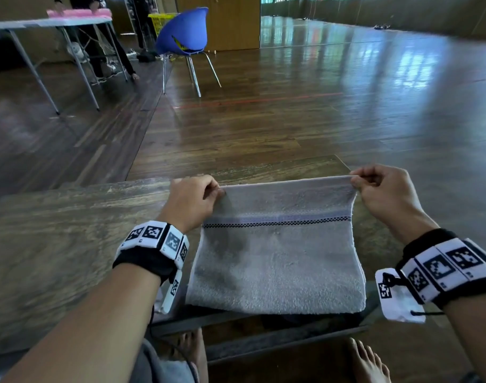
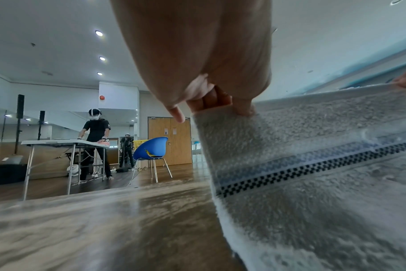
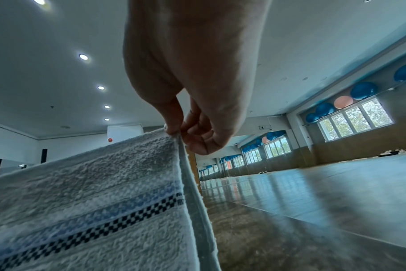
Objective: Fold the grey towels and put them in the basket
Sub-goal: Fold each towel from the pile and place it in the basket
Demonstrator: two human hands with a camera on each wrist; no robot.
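A grey terry towel (image 1: 277,261) with a pale blue band and a thin black-and-white checked stripe across it is held up by its top edge above a dark, wood-grained desk (image 1: 70,244), its lower edge hanging down toward the near side of the desk. From the right wrist view the towel (image 3: 93,201) shows two layers at its side edge, so it looks doubled over. The left hand (image 1: 190,201) pinches the towel's upper left corner, with thumb and curled fingers closed on the cloth; the left wrist view shows the same pinch, the fingertips (image 2: 243,110) pressed on the hem of the towel (image 2: 313,165). The right hand (image 1: 385,192) pinches the upper right corner in the same way, and in the right wrist view its fingers (image 3: 174,126) are closed on the very corner of the fabric. The top edge runs nearly straight and taut between the two hands. Both wrists carry black bands with white blocks printed with black square markers. Below the desk's near edge the person's bare feet (image 1: 366,360) show on the floor. Beyond the desk stretches a glossy wooden floor (image 1: 319,106); a blue shell chair with thin metal legs (image 1: 185,37) stands well away, with a yellow slatted basket (image 1: 160,22) partly hidden behind it. To the far left a white folding table (image 1: 51,23) carries something pink (image 1: 79,13), and another person stands at it.
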